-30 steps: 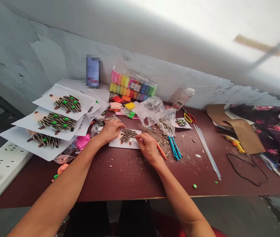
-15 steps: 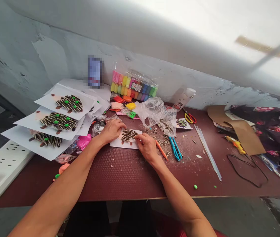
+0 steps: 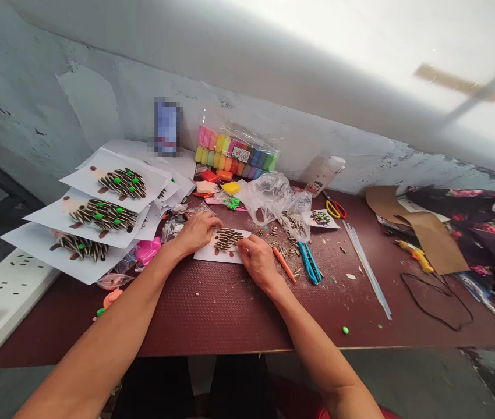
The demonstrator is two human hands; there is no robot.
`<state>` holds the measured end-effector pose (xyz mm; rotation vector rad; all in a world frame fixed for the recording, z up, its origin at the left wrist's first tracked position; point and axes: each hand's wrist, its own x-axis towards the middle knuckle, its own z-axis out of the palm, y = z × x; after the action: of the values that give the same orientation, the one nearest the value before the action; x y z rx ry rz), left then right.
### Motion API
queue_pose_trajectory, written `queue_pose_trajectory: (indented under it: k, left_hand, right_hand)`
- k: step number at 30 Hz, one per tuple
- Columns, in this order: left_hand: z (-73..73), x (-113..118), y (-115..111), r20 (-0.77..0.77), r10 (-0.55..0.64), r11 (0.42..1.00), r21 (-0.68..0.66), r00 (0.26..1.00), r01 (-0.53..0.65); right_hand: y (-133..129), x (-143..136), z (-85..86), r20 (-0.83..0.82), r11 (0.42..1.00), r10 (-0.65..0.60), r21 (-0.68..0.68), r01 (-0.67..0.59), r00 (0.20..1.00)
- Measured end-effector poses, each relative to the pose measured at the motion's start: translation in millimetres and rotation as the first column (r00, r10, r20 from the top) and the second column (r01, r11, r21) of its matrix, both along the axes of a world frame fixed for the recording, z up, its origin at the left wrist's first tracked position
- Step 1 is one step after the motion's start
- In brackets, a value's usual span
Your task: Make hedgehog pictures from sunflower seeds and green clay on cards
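A white card lies on the table, bearing a hedgehog picture whose spines are rows of striped sunflower seeds. At its upper left corner my left hand steadies the card, fingers bent and close together. My right hand is closed in a pinch at the right end of the seed rows; whatever is between its fingertips is too small to make out. Loose sunflower seeds lie scattered right of the card, beside an orange pen-like stick and a blue utility knife.
Finished-looking hedgehog cards are stacked at left, near a white power strip. Behind are bagged coloured clay, a plastic bag and a white bottle. Scissors, clear glue sticks and a yellow glue gun lie right.
Almost nothing differs. My right hand has shifted very slightly left at the card's right end, while my left hand stays in place.
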<state>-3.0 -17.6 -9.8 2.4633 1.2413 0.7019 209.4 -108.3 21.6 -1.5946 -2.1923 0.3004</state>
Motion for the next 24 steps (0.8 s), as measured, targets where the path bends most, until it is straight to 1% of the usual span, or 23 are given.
queue_pose_trajectory:
  k: [5, 12, 17, 20, 22, 24]
  left_hand:
    - [-0.8, -0.3, 0.9, 0.008, 0.000, 1.000, -0.008, 1.000, 0.000]
    - [1.2, -0.1, 0.1, -0.002, 0.004, 1.000, -0.013, 1.000, -0.004]
    - [0.2, -0.6, 0.6, -0.017, -0.001, 1.000, 0.000, 1.000, 0.001]
    - [-0.8, -0.9, 1.1, -0.020, 0.001, 1.000, 0.005, 1.000, -0.001]
    - [-0.9, -1.1, 1.1, -0.016, -0.001, 1.000, 0.003, 1.000, 0.001]
    - [-0.9, -1.4, 1.1, -0.011, -0.002, 1.000, -0.004, 1.000, 0.002]
  right_hand:
    - [0.9, -3.2, 0.5, 0.030, 1.000, 0.018, -0.007, -0.018, 0.999]
    - [2.8, -8.9, 4.0, 0.157, 1.000, 0.007, -0.008, -0.006, 0.988]
    - [-0.9, -5.8, 7.8, 0.151, 1.000, -0.011, 0.017, 0.008, 0.988]
    - [0.6, 5.6, 10.6, 0.092, 0.995, -0.083, 0.066, 0.077, 0.992]
    - [4.8, 16.2, 11.5, 0.059, 0.980, -0.190, 0.079, 0.185, 0.980]
    - [10.7, 26.3, 10.8, 0.066, 0.962, -0.270, 0.052, 0.267, 0.960]
